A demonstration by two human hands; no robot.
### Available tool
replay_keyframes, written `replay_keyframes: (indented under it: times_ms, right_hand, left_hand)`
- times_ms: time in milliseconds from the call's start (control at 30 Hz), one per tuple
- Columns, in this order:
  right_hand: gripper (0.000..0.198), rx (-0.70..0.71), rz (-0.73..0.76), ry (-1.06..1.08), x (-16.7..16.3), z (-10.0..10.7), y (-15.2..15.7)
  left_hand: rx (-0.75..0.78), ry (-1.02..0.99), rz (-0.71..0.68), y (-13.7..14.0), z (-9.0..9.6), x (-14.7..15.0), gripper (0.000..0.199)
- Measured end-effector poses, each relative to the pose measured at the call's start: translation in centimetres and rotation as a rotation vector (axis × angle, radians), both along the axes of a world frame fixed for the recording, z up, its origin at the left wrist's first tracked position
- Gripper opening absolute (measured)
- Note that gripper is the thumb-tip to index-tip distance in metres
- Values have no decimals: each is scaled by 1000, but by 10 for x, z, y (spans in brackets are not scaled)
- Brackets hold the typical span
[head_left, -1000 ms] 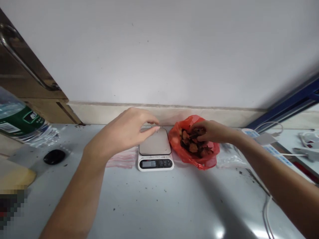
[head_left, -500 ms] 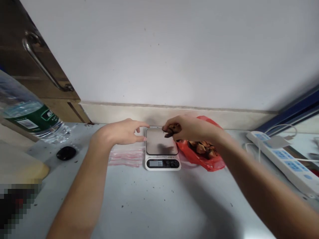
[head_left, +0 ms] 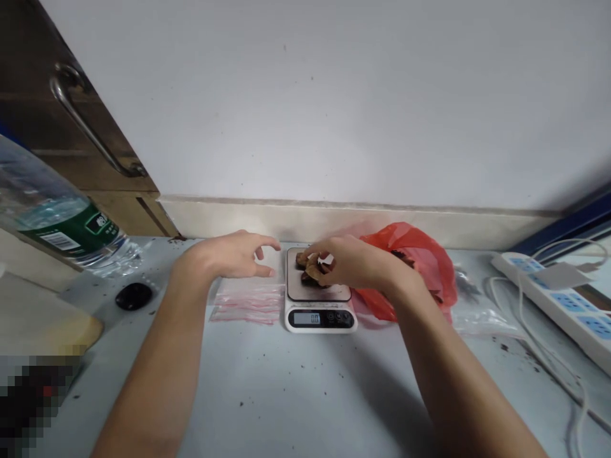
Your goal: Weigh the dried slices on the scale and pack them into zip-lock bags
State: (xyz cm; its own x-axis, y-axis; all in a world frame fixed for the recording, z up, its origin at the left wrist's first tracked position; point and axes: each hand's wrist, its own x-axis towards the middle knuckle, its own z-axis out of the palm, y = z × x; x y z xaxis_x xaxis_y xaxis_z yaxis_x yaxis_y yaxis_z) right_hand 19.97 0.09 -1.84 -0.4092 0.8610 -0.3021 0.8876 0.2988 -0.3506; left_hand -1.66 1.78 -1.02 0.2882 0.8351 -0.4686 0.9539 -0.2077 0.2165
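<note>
A white kitchen scale (head_left: 321, 321) stands before me, its display reading 0.0. My right hand (head_left: 351, 261) is over the scale's plate, thumb and fingers around several dried brown pieces (head_left: 312, 270), perhaps dried fruit slices or mushrooms. The pieces are at plate level; whether the plate bears them I cannot tell. To the left of the scale my left hand (head_left: 238, 254) holds nothing, thumb and forefinger apart. Beneath and in front of it lies a stack of clear zip bags (head_left: 248, 304) with pink seals. A red plastic bag (head_left: 415, 245) with more brown pieces stands right of the scale, partly behind my right forearm.
A water bottle (head_left: 71, 222) and a round black object (head_left: 133, 296) are on the left. On the right lie a clear plastic bag (head_left: 482, 315), a white power strip (head_left: 568, 299) and loose cables. A wall (head_left: 334, 127) rises behind. Dark crumbs dot the tabletop.
My right hand has come down and left onto the scale's plate with the brown pieces. The left hand stays open beside the scale. The view has shifted slightly, showing more of the red bag.
</note>
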Motion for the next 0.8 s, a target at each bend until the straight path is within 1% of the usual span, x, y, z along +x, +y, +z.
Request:
replay_keyframes:
  times_ms: [100,167,267,333,367,433,500,600,700,733,800]
  right_hand:
    - [32,14,-112,-15,8,5,-1]
    - [35,15,-165,-19,14,8,-2]
    - [37,48,-172,5,24,11,-2]
    - [37,74,-156,-8,31,10,-2]
    - [36,77,-151,-16,33,10,-1]
    - [36,76,-150,-24,38,9,0]
    - [34,99,-143,-3,41,8,0]
    - [34,165,-89,128,37,8,-2]
    - [41,182,50,367,22,8,-8]
    - [40,173,107,438,16,7,-10]
    - [32,160,190,523,5,3,-12]
  left_hand:
    - [-39,51,-6,-1,0,2,68]
    - [-39,67,-16,-1,-4,3,61]
    - [-42,43,-22,2,-14,2,38]
    - [-56,19,-17,5,-18,-1,26]
    - [-63,0,-17,6,-18,-3,24]
    - [-44,-49,-29,7,-15,-8,25]
    - [33,-99,-42,5,-6,-11,29]
    - [207,-194,-4,-3,9,-12,35]
    - [319,-338,50,-11,19,-7,36]
    - [349,-384,58,-13,21,-4,35]
    - [406,-452,65,-17,23,1,33]
